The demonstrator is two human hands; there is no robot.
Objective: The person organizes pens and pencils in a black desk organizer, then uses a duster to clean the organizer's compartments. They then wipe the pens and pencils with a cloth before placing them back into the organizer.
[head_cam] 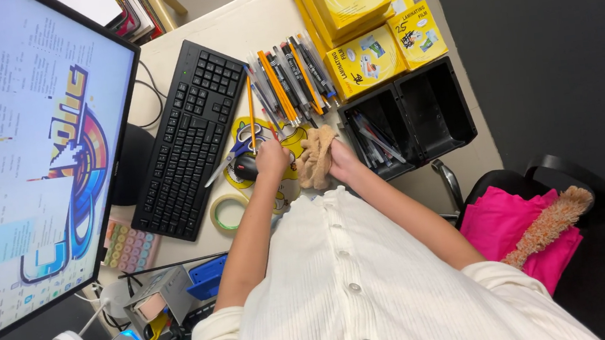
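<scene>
My left hand [272,157] rests over a yellow mat, pinching a thin orange pencil [251,112] that points away from me toward the keyboard. My right hand [340,161] grips a crumpled tan cloth [315,158] just to the right of it. A row of several pens and pencils [290,80] lies on the desk beyond both hands. A black two-compartment organiser [434,110] stands to the right, with a few pens in its left compartment.
A black keyboard [188,141] and a large monitor [24,162] are on the left. Blue-handled scissors [238,153], a black mouse [245,168] and a tape roll [229,212] sit near my left hand. Yellow boxes [360,6] are stacked at the back. A pink cloth [514,226] and a duster lie on a chair.
</scene>
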